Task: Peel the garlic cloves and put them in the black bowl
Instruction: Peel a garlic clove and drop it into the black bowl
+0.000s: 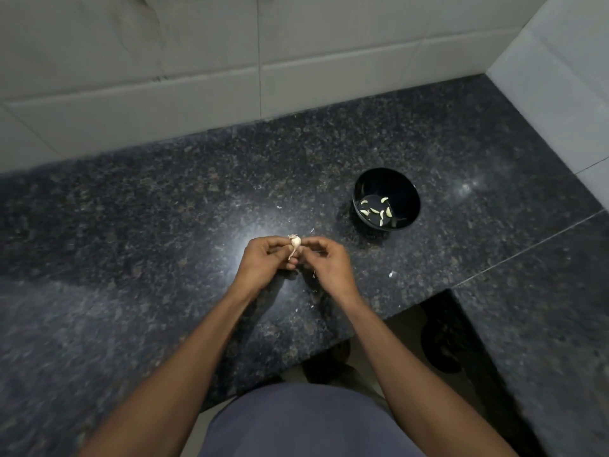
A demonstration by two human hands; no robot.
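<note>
A small pale garlic piece (295, 243) with a papery tail is pinched between both hands above the dark granite counter (164, 225). My left hand (263, 257) grips it from the left with curled fingers. My right hand (324, 258) pinches its right side with fingertips. The black bowl (408, 189) stands on the counter to the upper right of my hands, and several peeled cloves (375, 210) lie on its bottom.
Bits of garlic skin (391, 274) lie scattered on the counter near my hands. White tiled walls (197, 77) close off the back and right. The counter's front edge steps back at the lower right, with floor below.
</note>
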